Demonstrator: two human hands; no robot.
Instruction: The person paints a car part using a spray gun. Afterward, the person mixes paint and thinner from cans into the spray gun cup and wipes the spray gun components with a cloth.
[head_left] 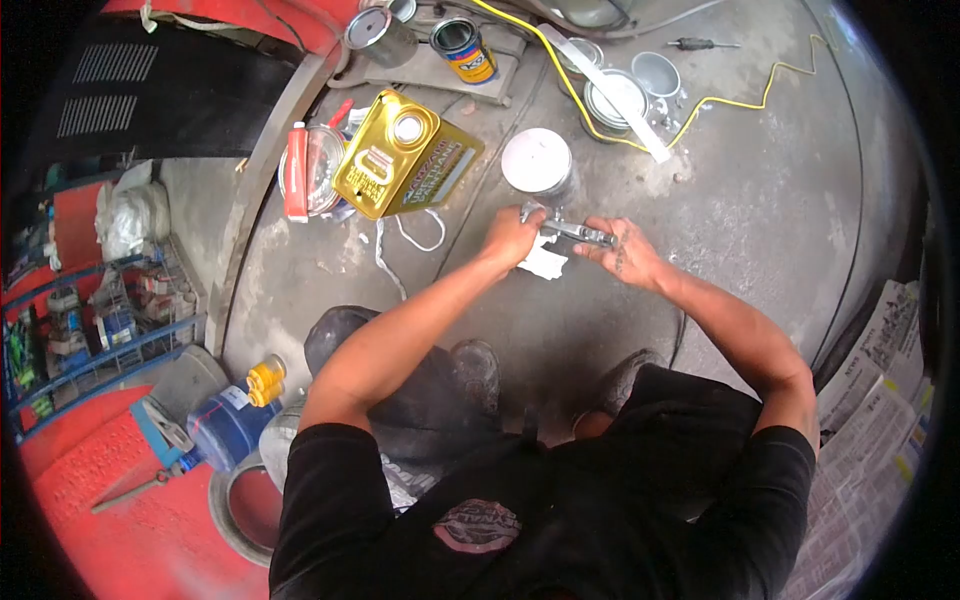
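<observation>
Between my two hands, low over the floor, is a silvery metal tool, too small to make out fully. My left hand grips its left end, with a crumpled white cloth or paper hanging just below. At the tool's right end, the fingers of my right hand are closed round it. A can with a whitish top stands just beyond my hands. Left of it is a gold rectangular tin with a round white cap.
At the back are a grey can, a labelled can and an open white-rimmed can with a strip across it. A yellow cord crosses the floor. A blue bottle lies lower left; newspapers lie right.
</observation>
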